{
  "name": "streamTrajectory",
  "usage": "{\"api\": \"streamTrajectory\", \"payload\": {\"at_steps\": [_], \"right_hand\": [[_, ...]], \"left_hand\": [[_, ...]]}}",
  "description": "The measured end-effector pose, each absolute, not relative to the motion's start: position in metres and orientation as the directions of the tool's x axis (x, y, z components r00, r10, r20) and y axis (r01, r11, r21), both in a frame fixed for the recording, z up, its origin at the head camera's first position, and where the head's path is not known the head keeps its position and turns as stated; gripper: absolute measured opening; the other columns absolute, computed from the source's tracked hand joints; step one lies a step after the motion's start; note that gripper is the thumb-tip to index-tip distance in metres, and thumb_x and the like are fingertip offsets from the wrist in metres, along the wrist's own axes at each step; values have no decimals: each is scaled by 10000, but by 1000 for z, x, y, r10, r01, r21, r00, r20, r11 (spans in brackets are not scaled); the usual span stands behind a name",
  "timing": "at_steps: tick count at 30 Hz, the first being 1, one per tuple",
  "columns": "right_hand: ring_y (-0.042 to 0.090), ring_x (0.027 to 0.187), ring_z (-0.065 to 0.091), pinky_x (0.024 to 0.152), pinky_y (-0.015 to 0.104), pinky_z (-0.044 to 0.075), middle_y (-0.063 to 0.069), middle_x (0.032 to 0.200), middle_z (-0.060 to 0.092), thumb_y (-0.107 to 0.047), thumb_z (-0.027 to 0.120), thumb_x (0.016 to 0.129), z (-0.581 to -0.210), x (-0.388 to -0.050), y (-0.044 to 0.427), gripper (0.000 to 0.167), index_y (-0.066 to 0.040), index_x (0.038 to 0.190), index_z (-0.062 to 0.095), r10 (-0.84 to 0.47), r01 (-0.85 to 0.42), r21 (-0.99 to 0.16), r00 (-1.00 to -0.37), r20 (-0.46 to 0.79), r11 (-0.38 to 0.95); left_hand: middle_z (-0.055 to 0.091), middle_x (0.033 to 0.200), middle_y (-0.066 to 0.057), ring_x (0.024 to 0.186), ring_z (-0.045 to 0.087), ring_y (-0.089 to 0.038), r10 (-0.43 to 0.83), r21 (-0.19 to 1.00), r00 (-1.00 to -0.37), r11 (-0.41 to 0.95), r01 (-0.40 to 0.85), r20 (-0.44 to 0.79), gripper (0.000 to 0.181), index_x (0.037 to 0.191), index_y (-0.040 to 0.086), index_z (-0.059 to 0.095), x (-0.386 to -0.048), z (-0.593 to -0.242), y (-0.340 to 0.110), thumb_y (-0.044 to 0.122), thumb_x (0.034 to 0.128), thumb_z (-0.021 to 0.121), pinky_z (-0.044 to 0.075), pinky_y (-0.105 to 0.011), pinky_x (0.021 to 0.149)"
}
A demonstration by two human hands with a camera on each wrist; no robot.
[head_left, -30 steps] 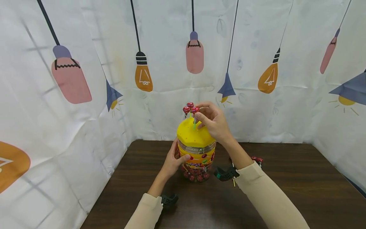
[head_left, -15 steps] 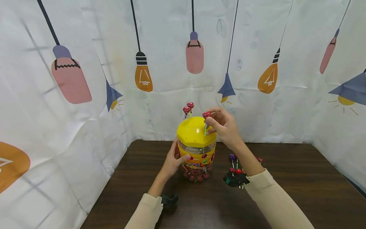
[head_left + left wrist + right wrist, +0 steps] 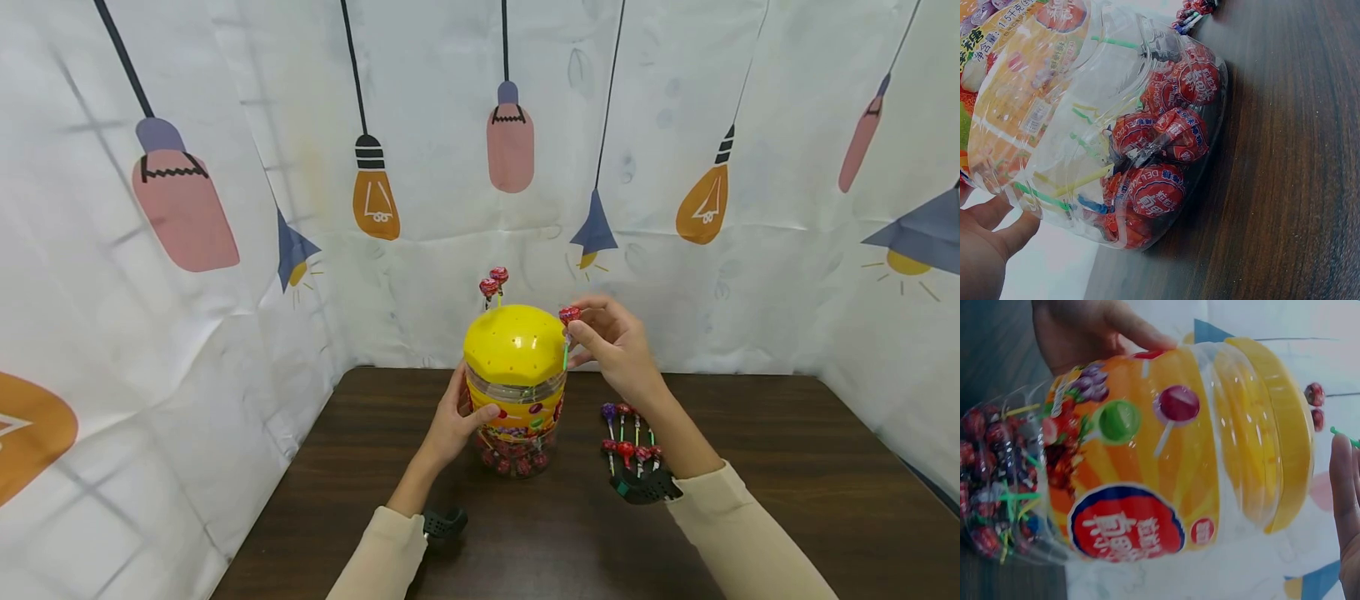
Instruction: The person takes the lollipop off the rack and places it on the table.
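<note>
A clear plastic jar (image 3: 516,417) with a yellow lid (image 3: 513,346) stands upright on the table. My left hand (image 3: 452,427) holds its left side, thumb across the printed label. Red-wrapped lollipops (image 3: 1157,190) lie in the bottom of the jar, as the left wrist view shows. Between thumb and fingers my right hand (image 3: 618,346) pinches a red lollipop (image 3: 570,315) by its green stick, just right of the lid. Two other red lollipops (image 3: 489,287) stand up from the lid's far left part. Part of the right hand's fingers is hidden in the head view.
Several lollipops (image 3: 626,450), red ones and a purple one, lie in two rows on the dark wooden table (image 3: 750,467), right of the jar and partly behind the right wrist strap. A white cloth (image 3: 435,308) printed with lamps hangs behind the table.
My right hand has taken the third lollipop off the lid and moved right and down with it, past the lid's edge. More of the table lollipops show. The left hand and jar stay put.
</note>
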State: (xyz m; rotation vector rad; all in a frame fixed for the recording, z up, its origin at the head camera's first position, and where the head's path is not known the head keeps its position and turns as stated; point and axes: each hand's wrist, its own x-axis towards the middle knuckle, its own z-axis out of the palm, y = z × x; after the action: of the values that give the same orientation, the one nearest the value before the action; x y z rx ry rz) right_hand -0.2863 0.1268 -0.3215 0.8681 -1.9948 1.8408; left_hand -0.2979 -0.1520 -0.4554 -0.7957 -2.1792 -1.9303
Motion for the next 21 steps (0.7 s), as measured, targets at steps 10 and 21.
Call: {"api": "streamTrajectory", "payload": {"at_steps": [10,21], "right_hand": [[199,779,654,610,426,627,67,961,652,-77,588,1033,-340,-280,151,267,12,1280,541,-229,-570,-821,-803,550,25],[183,762,656,612,422,628,21,926,642,-101,582,1041,-370,-269,179,279,10,1292,528,-210,-514,-852,-848,487,97]], "left_hand": [[421,1572,-66,1405,479,-336,307,891,-854,35,452,421,867,1629,395,147,-299,-456,-151,351,969,708,411,-609,1147],[441,1560,-62,1373,501,-326,309,887,-846,18,462,435,860,1629,392,153,-298,-455,-150,357,970,704,409,-609,1148]]}}
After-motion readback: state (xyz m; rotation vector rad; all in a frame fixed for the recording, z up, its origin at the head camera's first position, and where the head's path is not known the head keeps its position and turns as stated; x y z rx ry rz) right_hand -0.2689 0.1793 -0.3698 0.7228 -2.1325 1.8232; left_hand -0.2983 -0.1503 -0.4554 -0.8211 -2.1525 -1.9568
